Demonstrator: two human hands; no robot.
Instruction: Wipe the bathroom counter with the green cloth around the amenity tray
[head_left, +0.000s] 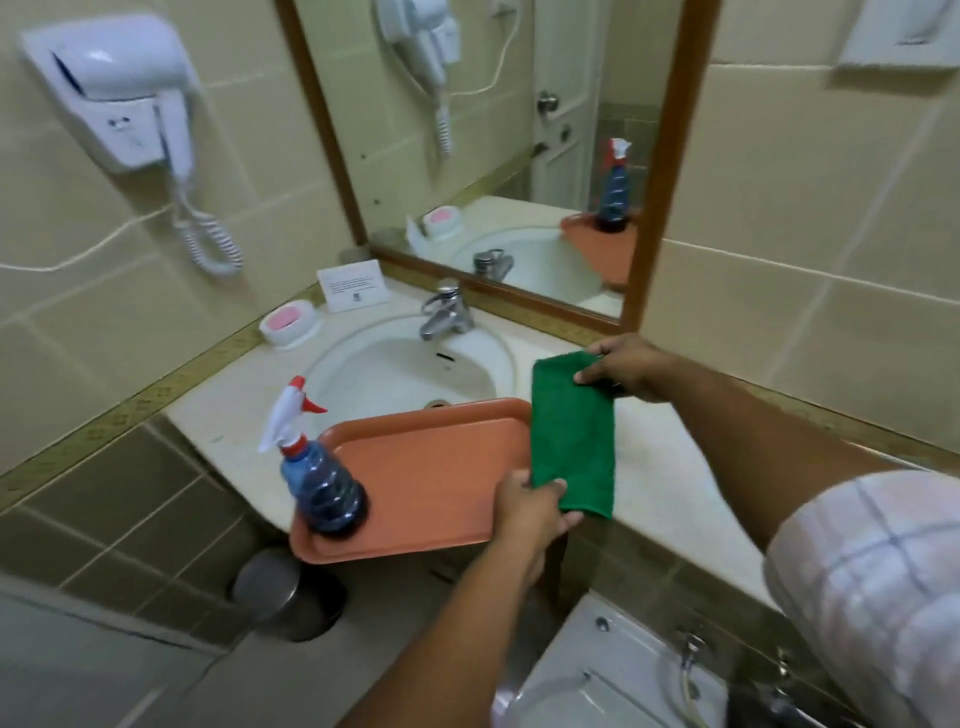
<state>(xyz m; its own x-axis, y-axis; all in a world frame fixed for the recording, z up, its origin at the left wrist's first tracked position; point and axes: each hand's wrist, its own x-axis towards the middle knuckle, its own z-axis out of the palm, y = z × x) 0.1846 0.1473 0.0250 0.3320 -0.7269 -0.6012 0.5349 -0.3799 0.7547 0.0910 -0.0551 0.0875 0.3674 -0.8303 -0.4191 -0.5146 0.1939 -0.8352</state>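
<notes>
The pale marble surface (654, 467) held an orange tray (431, 467) overhanging its front edge, a pink soap dish (289, 323) and a printed card (355, 285) near its back-left corner.

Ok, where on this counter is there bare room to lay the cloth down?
Bare counter lies right of the orange tray, under the green cloth. The back left corner is crowded: soap dish, card, faucet.

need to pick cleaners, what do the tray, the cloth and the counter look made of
Tray: likely moulded plastic, matte orange, rounded raised rim.
Green cloth: soft pile, probably microfibre, fuzzy surface, folded.
Counter: pale polished stone or a look-alike, faint mottling, slight sheen; which one is unclear.
</notes>
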